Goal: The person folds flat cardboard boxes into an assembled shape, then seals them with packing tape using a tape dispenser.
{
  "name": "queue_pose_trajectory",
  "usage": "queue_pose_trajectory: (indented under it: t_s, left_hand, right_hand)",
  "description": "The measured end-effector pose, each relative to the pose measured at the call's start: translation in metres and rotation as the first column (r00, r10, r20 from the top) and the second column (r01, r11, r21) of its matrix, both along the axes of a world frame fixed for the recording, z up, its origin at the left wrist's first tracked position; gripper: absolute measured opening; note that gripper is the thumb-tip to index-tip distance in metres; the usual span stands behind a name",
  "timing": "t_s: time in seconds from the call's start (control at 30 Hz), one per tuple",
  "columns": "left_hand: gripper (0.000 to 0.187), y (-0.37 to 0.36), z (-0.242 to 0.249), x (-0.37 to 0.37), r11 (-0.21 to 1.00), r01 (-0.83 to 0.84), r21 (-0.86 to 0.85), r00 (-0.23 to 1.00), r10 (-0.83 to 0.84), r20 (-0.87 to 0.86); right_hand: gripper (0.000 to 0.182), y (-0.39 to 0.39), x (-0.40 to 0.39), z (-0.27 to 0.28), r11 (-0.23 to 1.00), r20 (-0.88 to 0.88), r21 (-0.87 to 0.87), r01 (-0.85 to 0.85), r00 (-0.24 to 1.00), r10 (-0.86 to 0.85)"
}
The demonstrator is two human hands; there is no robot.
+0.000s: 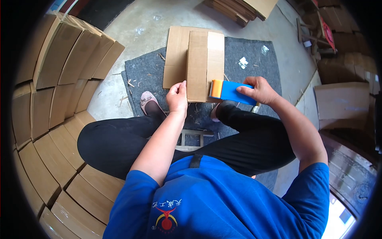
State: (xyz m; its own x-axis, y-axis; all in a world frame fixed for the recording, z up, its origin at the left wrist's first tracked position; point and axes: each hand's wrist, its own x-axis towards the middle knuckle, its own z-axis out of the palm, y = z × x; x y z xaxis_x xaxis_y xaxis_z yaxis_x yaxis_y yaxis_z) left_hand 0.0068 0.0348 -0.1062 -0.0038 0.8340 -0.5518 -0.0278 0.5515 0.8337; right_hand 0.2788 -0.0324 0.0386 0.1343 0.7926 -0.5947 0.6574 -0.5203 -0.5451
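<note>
A closed brown cardboard box (197, 65) lies between my feet, with its near end towards me. My left hand (177, 97) is at the box's near left edge, its fingers curled in against the side; part of the grip is hidden. My right hand (260, 91) is wrapped round a blue tape dispenser (234, 91). The dispenser's orange front end is against the right part of the box near its close end. Beneath and to the left of the box lies a flat cardboard piece (175, 55).
A grey mat (254, 59) with scraps covers the floor below the box. Stacked cartons (59, 51) rise on the left, reaching beside my leg. Flattened cardboard (242, 10) is piled at the back. More cardboard (340, 105) stands on the right. A small stool frame (193, 139) shows between my legs.
</note>
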Motion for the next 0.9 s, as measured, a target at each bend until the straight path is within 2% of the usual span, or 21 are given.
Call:
queue_pose_trajectory:
  t_s: [0.03, 0.07, 0.1, 0.17, 0.2, 0.27, 0.3, 0.33, 0.37, 0.4, 0.47, 0.5, 0.6, 0.7, 0.73, 0.8, 0.9]
  left_hand:
    - [0.033, -0.001, -0.003, 0.002, 0.999, 0.037, 0.021, 0.996, -0.036, -0.077]
    - [0.059, -0.001, -0.002, 0.005, 0.991, 0.125, 0.05, 0.883, -0.088, -0.461]
    - [0.084, 0.002, -0.009, 0.003, 0.985, 0.003, -0.17, 0.938, -0.062, -0.341]
    - [0.097, -0.001, -0.013, -0.009, 0.939, 0.1, -0.33, 0.899, -0.228, -0.375]
    - [0.082, -0.007, -0.015, -0.012, 0.956, 0.1, -0.275, 0.838, -0.23, -0.495]
    - [0.06, -0.006, -0.018, -0.016, 0.99, 0.117, 0.076, 0.832, -0.056, -0.552]
    - [0.045, -0.008, -0.018, -0.017, 0.913, 0.244, 0.328, 0.807, -0.003, -0.591]
    - [0.046, -0.003, 0.007, -0.015, 0.722, 0.463, 0.515, 0.77, -0.039, -0.637]
    - [0.049, 0.002, 0.033, -0.011, 0.545, 0.626, 0.558, 0.723, -0.138, -0.677]
    - [0.061, 0.006, 0.046, -0.007, 0.372, 0.751, 0.546, 0.651, -0.275, -0.708]
    - [0.078, 0.006, 0.078, 0.009, 0.132, 0.931, 0.34, 0.364, -0.399, -0.842]
    - [0.095, 0.008, 0.08, 0.013, 0.044, 0.982, 0.183, 0.184, -0.429, -0.885]
    - [0.115, 0.009, 0.082, 0.02, 0.049, 0.998, 0.048, 0.064, -0.405, -0.912]
    - [0.096, 0.003, 0.061, 0.025, 0.063, 0.998, -0.015, 0.002, -0.254, -0.967]
    - [0.096, 0.003, 0.064, 0.028, 0.056, 0.998, -0.018, -0.003, -0.258, -0.966]
    - [0.091, 0.004, 0.071, 0.031, 0.064, 0.992, -0.113, -0.092, -0.264, -0.96]
    - [0.092, 0.003, 0.065, 0.027, 0.065, 0.997, -0.053, -0.035, -0.251, -0.967]
  right_hand:
    - [0.061, 0.0, 0.001, -0.001, 1.0, 0.001, 0.004, 0.005, 1.0, -0.005]
    - [0.061, 0.0, 0.002, -0.002, 1.0, 0.003, 0.009, 0.01, 1.0, -0.01]
    - [0.061, -0.002, 0.004, -0.005, 1.0, 0.004, 0.013, 0.014, 1.0, -0.014]
    - [0.063, -0.001, 0.008, -0.006, 1.0, 0.016, 0.021, -0.018, 1.0, 0.017]
    - [0.063, -0.003, 0.01, -0.007, 1.0, 0.017, 0.018, -0.012, 1.0, 0.012]
    - [0.065, -0.004, 0.003, -0.003, 1.0, 0.027, 0.01, -0.01, 1.0, 0.01]
    - [0.065, -0.004, 0.0, -0.002, 1.0, 0.017, 0.012, -0.012, 1.0, 0.011]
    - [0.065, -0.003, 0.0, -0.002, 1.0, 0.016, 0.017, -0.006, 1.0, 0.005]
    - [0.065, -0.002, 0.0, -0.002, 0.999, 0.019, 0.011, -0.042, 0.999, 0.042]
    - [0.065, -0.002, 0.001, -0.001, 0.997, 0.022, 0.006, -0.078, 0.997, 0.078]
    - [0.065, 0.0, 0.001, 0.0, 0.997, 0.027, 0.015, -0.081, 0.996, 0.08]
    - [0.064, 0.001, 0.001, 0.0, 0.996, 0.032, 0.017, -0.09, 0.995, 0.09]
    - [0.064, 0.002, 0.001, 0.0, 0.997, 0.034, 0.01, -0.07, 0.997, 0.07]
    - [0.063, 0.001, 0.003, 0.001, 0.994, 0.02, 0.052, -0.094, 0.995, 0.093]
    - [0.062, 0.002, 0.003, 0.004, 0.992, 0.037, 0.06, -0.113, 0.993, 0.111]
    - [0.054, 0.003, 0.009, 0.017, 0.992, 0.051, 0.071, -0.101, 0.994, 0.098]
    - [0.056, 0.0, 0.04, 0.035, 0.995, 0.07, 0.002, -0.097, 0.993, 0.097]
